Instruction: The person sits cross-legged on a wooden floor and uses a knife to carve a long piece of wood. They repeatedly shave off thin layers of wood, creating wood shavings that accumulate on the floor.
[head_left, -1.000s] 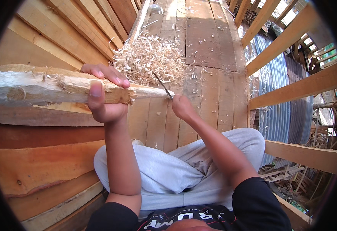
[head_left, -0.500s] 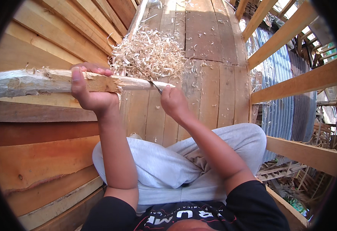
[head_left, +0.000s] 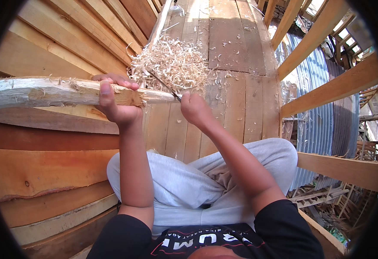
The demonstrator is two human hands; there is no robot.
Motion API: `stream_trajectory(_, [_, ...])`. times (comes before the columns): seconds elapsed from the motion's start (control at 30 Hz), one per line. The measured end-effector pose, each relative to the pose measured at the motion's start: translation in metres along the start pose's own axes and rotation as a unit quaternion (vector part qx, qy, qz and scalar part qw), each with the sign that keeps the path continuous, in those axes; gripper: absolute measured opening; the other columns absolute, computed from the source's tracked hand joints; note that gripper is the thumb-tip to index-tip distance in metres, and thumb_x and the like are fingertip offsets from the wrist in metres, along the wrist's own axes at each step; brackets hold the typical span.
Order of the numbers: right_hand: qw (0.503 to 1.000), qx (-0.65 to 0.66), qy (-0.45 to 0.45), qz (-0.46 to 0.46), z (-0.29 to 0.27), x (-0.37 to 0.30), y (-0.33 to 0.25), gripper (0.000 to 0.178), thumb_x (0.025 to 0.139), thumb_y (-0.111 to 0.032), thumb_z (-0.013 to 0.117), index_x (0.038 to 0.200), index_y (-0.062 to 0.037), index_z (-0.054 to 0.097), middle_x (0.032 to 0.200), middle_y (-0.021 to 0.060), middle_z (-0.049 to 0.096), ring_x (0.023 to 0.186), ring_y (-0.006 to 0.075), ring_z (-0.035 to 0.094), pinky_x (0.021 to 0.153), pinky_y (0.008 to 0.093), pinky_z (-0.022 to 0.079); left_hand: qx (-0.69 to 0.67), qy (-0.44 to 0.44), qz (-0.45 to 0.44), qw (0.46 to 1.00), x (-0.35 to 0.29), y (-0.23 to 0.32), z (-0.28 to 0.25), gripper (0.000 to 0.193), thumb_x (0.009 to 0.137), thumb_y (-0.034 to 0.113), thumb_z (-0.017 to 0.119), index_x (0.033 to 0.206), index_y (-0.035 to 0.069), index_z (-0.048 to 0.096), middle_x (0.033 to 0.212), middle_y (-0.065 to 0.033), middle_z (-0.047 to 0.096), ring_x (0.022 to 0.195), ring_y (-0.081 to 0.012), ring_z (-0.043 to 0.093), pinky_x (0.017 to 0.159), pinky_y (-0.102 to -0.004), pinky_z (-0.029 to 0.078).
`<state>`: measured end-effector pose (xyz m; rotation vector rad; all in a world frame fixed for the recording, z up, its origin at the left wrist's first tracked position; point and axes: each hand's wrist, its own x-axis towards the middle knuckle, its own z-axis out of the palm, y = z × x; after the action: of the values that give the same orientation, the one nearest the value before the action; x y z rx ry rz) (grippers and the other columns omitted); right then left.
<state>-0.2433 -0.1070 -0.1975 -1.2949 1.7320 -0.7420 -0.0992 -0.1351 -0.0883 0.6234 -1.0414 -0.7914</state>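
Observation:
A long pale wooden pole (head_left: pixel 46 93), its bark stripped away, runs in from the left edge and tapers toward my right hand. My left hand (head_left: pixel 119 99) is wrapped round it from below, thumb on the near side and fingers over the far side. In my closed right hand (head_left: pixel 195 108) is a knife, its handle hidden by the fingers. The thin dark knife blade (head_left: pixel 162 81) slants up and left from the fist, crossing the pole's thin end. The very tip of the pole is hidden at my right hand.
A heap of curled wood shavings (head_left: pixel 171 62) lies on the plank floor (head_left: pixel 223 112) beyond the pole. Stacked boards (head_left: pixel 46 164) form the left side. A wooden railing (head_left: pixel 335 88) stands on the right, with corrugated metal sheets (head_left: pixel 314 129) beyond it. My crossed legs (head_left: pixel 176 181) are below my arms.
My left hand has shifted to the right, nearer my right hand. More of the knife blade shows above the pole, and the pole's tip is no longer visible.

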Motion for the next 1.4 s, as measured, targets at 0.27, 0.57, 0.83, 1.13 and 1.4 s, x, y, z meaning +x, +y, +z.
stream_trajectory(0.27, [0.99,-0.137,0.026,-0.036,0.022,0.042,0.1,0.05,0.097,-0.029,0.031,0.089,0.0059,0.066,0.089,0.0304,0.065,0.089,0.0468,0.063,0.083,0.0532,0.048,-0.052,-0.077,-0.003,0.996,-0.003,0.0,0.006,0.029,0.086,0.04,0.055,0.09,0.012,0.046,0.066,-0.0042,0.046,0.061,-0.0154,0.046,0.058,-0.0302,0.045])
stream_trajectory(0.57, [0.999,-0.008,-0.012,0.045,0.014,0.027,0.063,0.054,0.096,-0.029,0.03,0.086,0.0089,0.066,0.092,0.0336,0.063,0.09,0.0493,0.061,0.085,0.0544,0.046,0.009,0.008,0.004,1.0,-0.001,0.002,0.013,0.028,0.085,0.039,0.055,0.087,0.012,0.047,0.066,-0.0038,0.047,0.061,-0.015,0.047,0.057,-0.0301,0.045])
stream_trajectory(0.83, [0.998,-0.054,-0.029,0.008,0.005,0.004,0.007,0.052,0.095,-0.03,0.032,0.09,0.0106,0.064,0.091,0.0349,0.062,0.089,0.0493,0.061,0.084,0.0552,0.046,0.016,0.024,0.011,1.0,0.004,0.002,-0.004,0.029,0.085,0.04,0.055,0.085,0.012,0.047,0.065,-0.003,0.046,0.063,-0.0141,0.047,0.057,-0.0299,0.044])
stream_trajectory(1.13, [0.986,-0.166,-0.029,-0.002,0.021,0.045,0.094,0.051,0.099,-0.031,0.032,0.086,0.0064,0.064,0.09,0.0332,0.062,0.094,0.0484,0.06,0.083,0.0532,0.047,-0.015,-0.01,-0.005,1.0,0.011,-0.001,-0.008,0.028,0.086,0.041,0.055,0.085,0.013,0.047,0.066,-0.0023,0.047,0.062,-0.0136,0.047,0.058,-0.0291,0.044])
stream_trajectory(1.4, [0.989,0.075,-0.049,-0.115,0.018,0.001,0.011,0.045,0.102,-0.03,0.037,0.077,0.0048,0.054,0.07,0.0282,0.057,0.07,0.0459,0.058,0.067,0.0547,0.041,0.03,0.124,-0.032,0.991,0.011,0.005,-0.007,0.032,0.084,0.042,0.058,0.086,0.012,0.045,0.066,-0.003,0.046,0.062,-0.0148,0.048,0.059,-0.0303,0.044])
